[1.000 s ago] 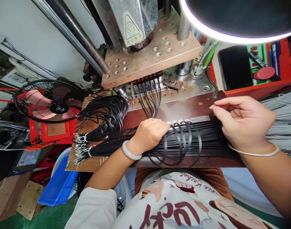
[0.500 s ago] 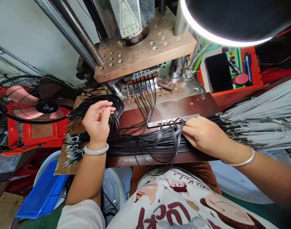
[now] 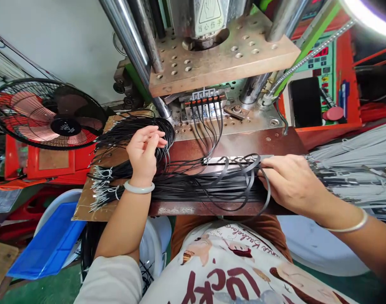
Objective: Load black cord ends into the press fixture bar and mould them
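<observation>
Black coils (image 3: 121, 130) near the fan (image 3: 65, 126) show behind the loosely curled left hand (image 3: 144, 153); right hand (image 3: 289, 182) pinches looped cable (image 3: 269, 189).

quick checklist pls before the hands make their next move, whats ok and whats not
1. Left hand free: ok, fingers loosely curled, nothing visible between them.
2. Right hand at the metal strip: ok, its fingertips are at the strip's right end; exactly what they pinch, cannot tell.
3. Cable loops lying flat: not ok, they arch over the strip and hang toward the front edge.
4. Both hands out from under the upper plate: ok, both are in front of it.
5. Black cables fully seated in the fixture: cannot tell, they run into it but their ends are too small to judge.
</observation>
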`<state>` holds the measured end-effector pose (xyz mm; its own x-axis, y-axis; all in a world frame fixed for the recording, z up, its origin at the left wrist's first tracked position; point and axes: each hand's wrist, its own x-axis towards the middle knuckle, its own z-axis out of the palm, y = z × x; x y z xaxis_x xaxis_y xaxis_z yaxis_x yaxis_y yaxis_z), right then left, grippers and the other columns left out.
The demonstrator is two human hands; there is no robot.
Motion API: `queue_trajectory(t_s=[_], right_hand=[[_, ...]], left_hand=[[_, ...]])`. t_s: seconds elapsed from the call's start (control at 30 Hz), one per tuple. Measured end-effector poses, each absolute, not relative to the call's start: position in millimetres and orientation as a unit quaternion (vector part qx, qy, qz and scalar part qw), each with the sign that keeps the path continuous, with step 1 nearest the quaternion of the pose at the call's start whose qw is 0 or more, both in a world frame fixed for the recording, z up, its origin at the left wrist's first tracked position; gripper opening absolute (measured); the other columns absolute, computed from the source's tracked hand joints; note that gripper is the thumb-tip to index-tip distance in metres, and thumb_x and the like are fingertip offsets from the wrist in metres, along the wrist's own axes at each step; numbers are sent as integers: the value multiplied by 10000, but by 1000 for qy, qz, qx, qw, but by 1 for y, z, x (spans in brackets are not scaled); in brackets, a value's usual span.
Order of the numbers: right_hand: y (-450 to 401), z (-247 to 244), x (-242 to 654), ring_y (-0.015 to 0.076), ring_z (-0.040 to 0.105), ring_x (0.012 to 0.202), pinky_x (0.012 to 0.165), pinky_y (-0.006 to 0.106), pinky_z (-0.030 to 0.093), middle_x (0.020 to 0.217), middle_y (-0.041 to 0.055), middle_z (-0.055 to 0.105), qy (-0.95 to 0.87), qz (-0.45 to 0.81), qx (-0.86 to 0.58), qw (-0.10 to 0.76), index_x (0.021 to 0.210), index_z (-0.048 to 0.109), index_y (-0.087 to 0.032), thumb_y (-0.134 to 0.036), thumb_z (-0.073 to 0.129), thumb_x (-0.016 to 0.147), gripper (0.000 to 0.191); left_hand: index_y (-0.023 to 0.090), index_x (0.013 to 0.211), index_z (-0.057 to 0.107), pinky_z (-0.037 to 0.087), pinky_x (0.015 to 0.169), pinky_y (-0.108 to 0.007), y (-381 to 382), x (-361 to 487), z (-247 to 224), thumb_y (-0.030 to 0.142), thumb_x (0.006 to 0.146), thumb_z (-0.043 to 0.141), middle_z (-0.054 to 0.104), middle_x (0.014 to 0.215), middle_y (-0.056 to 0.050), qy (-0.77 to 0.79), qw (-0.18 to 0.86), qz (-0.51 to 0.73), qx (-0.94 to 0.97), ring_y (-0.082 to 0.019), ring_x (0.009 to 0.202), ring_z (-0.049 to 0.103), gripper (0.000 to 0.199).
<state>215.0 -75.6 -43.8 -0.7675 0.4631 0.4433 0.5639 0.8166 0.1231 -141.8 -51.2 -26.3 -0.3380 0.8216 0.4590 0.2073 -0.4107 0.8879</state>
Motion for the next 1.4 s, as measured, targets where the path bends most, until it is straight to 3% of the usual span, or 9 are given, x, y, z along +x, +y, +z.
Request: queue_trajectory(t_s=[0.1,0.23,0.33,0.5,0.6,0.7,0.8,1.07,1.4], right_hand=[[-74,-22,231,212,575,790,754,404,409,847,61,659,-946,-83,-248,193,920,616,-215,-158,551,883,95],[-56,-4,256,233,569,830,776,405,438,894,83,675,-958,-74,-190,201,1126,643,-251,-194,506,895,274],[-37,-15,285,224,547,762,706,382,430,820,92,662,-955,-109,-215,171,1030,685,-228,-218,500,891,232],[-35,-21,308,223,488,655,561,369,301,721,121,601,-889,-160,-419,93,902,720,-183,-273,498,865,243],[-49,-3,282,210,583,713,581,345,379,789,110,665,-803,-60,-551,221,931,738,-182,-271,513,866,250],[-58,7,243,186,678,729,675,321,515,811,48,736,-683,186,-587,392,958,738,-206,-271,625,829,184],[-56,-4,218,175,695,644,651,293,570,719,33,733,-684,302,-521,412,861,724,-169,-278,679,804,131],[-46,-29,216,177,719,764,739,278,596,875,74,754,-880,-24,-360,309,913,703,-140,-135,549,886,157],[-51,-33,214,170,714,764,756,268,583,864,76,748,-863,-35,-378,333,920,692,-132,-105,594,864,115]], left_hand=[[178,969,645,549,584,-215,-52,-141,-28,395,827,660,713,829,-33,501,237,638,535,-110,627,665,259],[165,968,670,570,624,-235,-55,-138,-30,400,826,676,718,812,-34,508,261,593,568,-121,638,672,275],[162,966,685,573,645,-237,-58,-136,-29,382,837,676,722,813,-33,512,256,576,584,-120,642,678,255],[165,962,691,564,643,-230,-60,-136,-27,356,859,655,723,809,-28,510,228,580,593,-114,638,681,220],[162,969,695,565,647,-227,-60,-135,-28,332,856,663,728,817,-31,507,235,560,611,-116,652,687,206],[165,967,696,566,650,-229,-59,-134,-28,332,860,658,729,816,-30,514,223,554,615,-118,653,688,202],[161,957,695,568,652,-232,-59,-135,-28,344,862,654,728,809,-33,525,213,552,611,-121,649,689,211],[161,980,691,573,663,-232,-61,-138,-27,329,883,635,733,818,-29,527,206,532,629,-120,670,694,202],[170,1003,690,577,684,-225,-63,-138,-27,296,897,619,739,844,-27,529,193,516,645,-116,691,700,179]])
